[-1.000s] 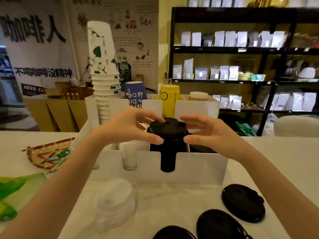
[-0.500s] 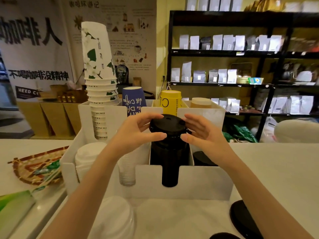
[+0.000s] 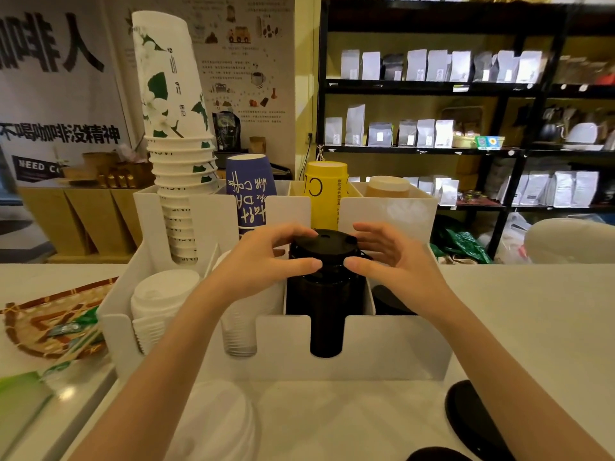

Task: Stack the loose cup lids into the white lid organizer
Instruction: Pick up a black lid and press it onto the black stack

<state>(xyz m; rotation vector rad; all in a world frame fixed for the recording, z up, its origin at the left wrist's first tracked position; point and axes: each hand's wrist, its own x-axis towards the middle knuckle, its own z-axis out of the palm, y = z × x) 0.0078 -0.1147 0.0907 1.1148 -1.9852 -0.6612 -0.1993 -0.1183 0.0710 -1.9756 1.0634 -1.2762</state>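
I read "coffee" upside down in white script on the blue cup [image 3: 250, 191] standing in the back row of the white lid organizer [image 3: 382, 347]. Beside it the yellow cup [image 3: 325, 194] shows a large black "C" and a column of small print I cannot make out. Left of the blue cup, the tall stack of white cups [image 3: 173, 128] with green leaf print leans left; the lettering on its rims is too blurred to read. Behind the organizer, the wall banner [image 3: 60, 94] carries big black Chinese characters and a dark strip reading "NEED C", cut off by boxes.

My left hand [image 3: 263, 261] and right hand [image 3: 396, 261] come in low from either side of the organizer's middle front slot. They cup the black lid [image 3: 324, 242] on top of the black lid stack [image 3: 326, 314] filling that slot. Fingers are narrow on both hands, thumbs pinched in toward the front of the lid's rim and the other fingers curled round its sides. The lid sits level, above the organizer's wall.

Left of that slot are clear lids [image 3: 239, 327], then white lids [image 3: 159, 307]. On the desk [image 3: 532, 311], in front of the organizer, a loose black lid [image 3: 472, 424] lies at right and a pile of white lids [image 3: 216, 424] at left.
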